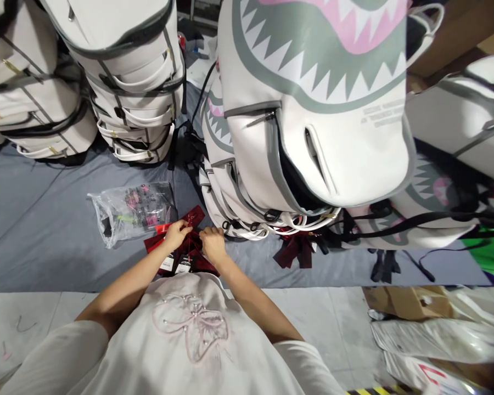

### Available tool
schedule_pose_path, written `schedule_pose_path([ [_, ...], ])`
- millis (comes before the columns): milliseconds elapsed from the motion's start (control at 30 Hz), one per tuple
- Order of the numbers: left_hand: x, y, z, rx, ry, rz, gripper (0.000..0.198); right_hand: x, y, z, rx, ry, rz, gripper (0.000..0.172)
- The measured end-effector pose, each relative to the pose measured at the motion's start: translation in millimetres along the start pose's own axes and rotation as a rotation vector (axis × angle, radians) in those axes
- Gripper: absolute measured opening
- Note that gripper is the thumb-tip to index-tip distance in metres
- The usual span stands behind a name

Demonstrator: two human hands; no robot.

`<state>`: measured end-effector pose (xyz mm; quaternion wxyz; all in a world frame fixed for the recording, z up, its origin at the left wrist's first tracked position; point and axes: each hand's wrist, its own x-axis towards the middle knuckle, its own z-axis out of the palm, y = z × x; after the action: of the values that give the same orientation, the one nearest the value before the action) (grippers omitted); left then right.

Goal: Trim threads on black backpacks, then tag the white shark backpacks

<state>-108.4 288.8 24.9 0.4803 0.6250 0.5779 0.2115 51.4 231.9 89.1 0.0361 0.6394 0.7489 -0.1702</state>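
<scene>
My left hand (178, 235) is closed in a pinch at a thin red tag string (189, 248), above a small heap of dark red cloth-like pieces (195, 215) at the table's near edge. Close beside it, my right hand (214, 246) has its fingers curled over the same heap; what they grip is hidden. Black-and-white hang tags (183, 265) lie at the heap's near side, just in front of my body. A crinkled clear plastic bag (138, 211) with printing rests to the left of my left hand.
A tall stack of white backpacks (313, 137) with shark-mouth prints rises right beside my right hand. More stacked white backpacks (135, 82) stand at the back left. Another dark red bundle (298, 249) lies under the right stack. Cardboard and plastic-wrapped packages (436, 334) are on the floor.
</scene>
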Motion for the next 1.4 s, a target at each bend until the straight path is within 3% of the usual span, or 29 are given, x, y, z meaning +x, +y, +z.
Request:
schedule_pose_path([
  [233, -17, 5, 23.6, -0.051, 0.114, -0.048, 0.023, -9, -4, -12, -0.076, -0.08, 0.061, 0.028],
  [467, -7, 18, 13.0, -0.001, 0.141, -0.042, 0.02, -11, -16, -16, -0.013, -0.054, 0.105, 0.03],
  [667, -6, 27, 19.0, 0.024, 0.163, -0.113, 0.024, -28, -18, -30, 0.126, -0.077, 0.157, 0.026],
  [800, 8, 26, -4.8, 0.06, 0.289, -0.17, 0.023, -55, -1, -20, 0.321, -0.12, 0.226, 0.017],
  [900, 15, 30, -26.5, 0.086, 0.317, -0.133, 0.016, -68, 12, -5, 0.493, -0.073, 0.304, 0.018],
  [1033, -9, 53, -23.2, 0.125, 0.378, 0.003, 0.048, -64, 20, 11, 0.703, 0.077, 0.378, 0.021],
  [1100, -29, 64, -9.7, 0.126, 0.338, 0.065, 0.046, -58, 19, 16, 0.788, 0.136, 0.376, 0.022],
  [1233, -52, 70, 22.6, 0.071, 0.064, 0.106, 0.017, -52, 9, 26, 0.863, 0.189, 0.334, 0.023],
  [1300, -52, 66, 36.0, 0.019, -0.065, 0.069, 0.019, -52, 7, 30, 0.849, 0.185, 0.319, 0.026],
  [1400, -39, 58, 48.3, -0.057, -0.153, -0.024, 0.025, -49, 19, 32, 0.768, 0.168, 0.33, 0.031],
])
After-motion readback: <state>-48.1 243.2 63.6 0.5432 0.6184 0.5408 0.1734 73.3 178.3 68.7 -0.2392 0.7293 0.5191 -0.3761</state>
